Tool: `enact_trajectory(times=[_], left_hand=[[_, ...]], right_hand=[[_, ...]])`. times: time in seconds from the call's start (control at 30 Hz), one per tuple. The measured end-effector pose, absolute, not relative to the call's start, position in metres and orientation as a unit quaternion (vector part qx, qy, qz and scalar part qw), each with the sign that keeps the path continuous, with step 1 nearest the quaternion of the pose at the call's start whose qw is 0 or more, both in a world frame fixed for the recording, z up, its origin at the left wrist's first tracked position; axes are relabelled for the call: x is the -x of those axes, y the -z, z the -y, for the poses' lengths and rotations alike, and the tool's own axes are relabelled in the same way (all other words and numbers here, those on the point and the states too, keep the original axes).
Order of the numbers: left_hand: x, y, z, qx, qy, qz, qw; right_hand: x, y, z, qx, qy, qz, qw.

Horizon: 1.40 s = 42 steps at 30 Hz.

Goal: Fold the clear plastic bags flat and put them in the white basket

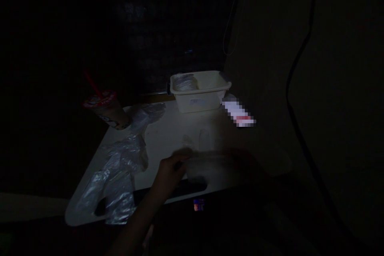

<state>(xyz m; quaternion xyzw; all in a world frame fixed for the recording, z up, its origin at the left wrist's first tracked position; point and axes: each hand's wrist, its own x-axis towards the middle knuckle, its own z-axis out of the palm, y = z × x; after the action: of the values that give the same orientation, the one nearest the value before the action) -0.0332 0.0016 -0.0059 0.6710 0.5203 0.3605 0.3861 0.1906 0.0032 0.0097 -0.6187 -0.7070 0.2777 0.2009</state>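
Near the front edge of the white table, my left hand has its thumb and fingers pinched at the left edge of a clear, see-through plastic piece. Whether that piece is a bag or a thin container is too dark and blurred to tell. My right hand is a dark smear at the other end of it, its fingers hidden in shadow. Just beyond the plastic, a small pale, translucent shape shows on the tabletop.
A cream plastic bin with bundled clear plastic inside stands at the back. At left are a drink cup with a red straw and crumpled clear plastic bags. A bright, pixelated rectangle lies right of the bin. A dark cable hangs at right.
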Motion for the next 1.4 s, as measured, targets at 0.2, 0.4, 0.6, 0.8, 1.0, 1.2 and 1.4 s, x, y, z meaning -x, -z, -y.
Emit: enact_trajectory(times=[0.2, 0.4, 0.6, 0.8, 1.0, 1.2, 1.4], left_hand=[[0.029, 0.01, -0.012, -0.668, -0.334, -0.568, 0.346], [0.028, 0.008, -0.016, -0.675, -0.307, -0.6, 0.3], [0.023, 0.004, -0.018, -0.696, -0.263, -0.621, 0.246], [0.021, 0.005, -0.021, -0.688, -0.244, -0.644, 0.228], [0.025, -0.005, -0.014, -0.686, -0.232, -0.68, 0.115], [0.011, 0.002, -0.009, -0.843, -0.195, -0.5, 0.042], [0.004, 0.008, -0.008, -0.85, -0.145, -0.504, 0.054]], right_hand=[[-0.185, -0.013, -0.019, 0.661, -0.248, 0.696, 0.129], [-0.186, -0.003, -0.027, 0.652, -0.232, 0.709, 0.135], [-0.186, 0.005, -0.03, 0.626, -0.295, 0.705, 0.158], [-0.183, 0.0, -0.031, 0.64, -0.282, 0.697, 0.158], [-0.18, -0.003, -0.032, 0.671, -0.274, 0.674, 0.14], [-0.181, -0.004, -0.027, 0.671, -0.368, 0.613, 0.197], [-0.18, -0.007, -0.025, 0.68, -0.421, 0.549, 0.245]])
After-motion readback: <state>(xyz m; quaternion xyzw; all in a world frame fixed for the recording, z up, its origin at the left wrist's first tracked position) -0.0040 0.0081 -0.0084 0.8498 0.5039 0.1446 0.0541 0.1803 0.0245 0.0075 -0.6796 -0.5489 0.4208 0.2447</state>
